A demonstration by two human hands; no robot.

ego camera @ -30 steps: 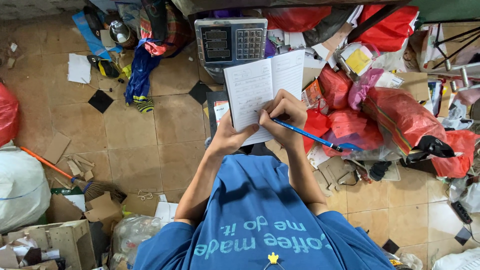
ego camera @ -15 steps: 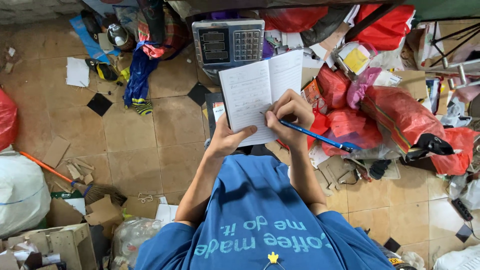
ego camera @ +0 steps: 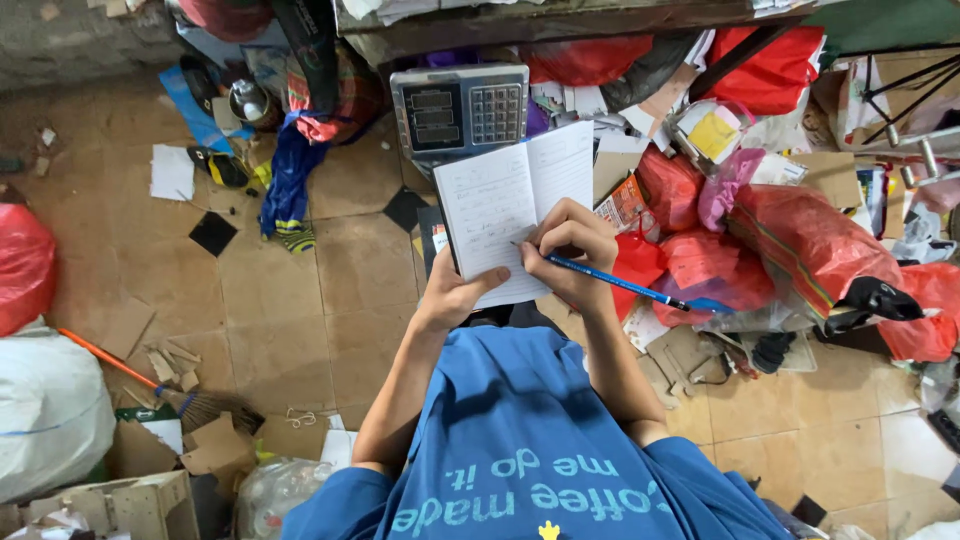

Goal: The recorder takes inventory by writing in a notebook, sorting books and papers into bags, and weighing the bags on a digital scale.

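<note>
Now | left hand (ego camera: 455, 298) grasps notebook (ego camera: 500, 205) edge | right hand (ego camera: 570, 245) clenches pen (ego camera: 625, 285)

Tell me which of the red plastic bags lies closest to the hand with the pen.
The small red bag just right of the right hand, under the blue pen. The other red bags lie farther right, up under the table, or at the left edge.

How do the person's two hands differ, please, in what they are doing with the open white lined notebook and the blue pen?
The left hand grips the open white lined notebook at its lower edge, thumb on the page, holding it up; the right hand rests on the page instead. The right hand is curled around the blue pen, tip on the paper; the left hand holds no pen. Both touch the notebook, and both are bare.
</note>
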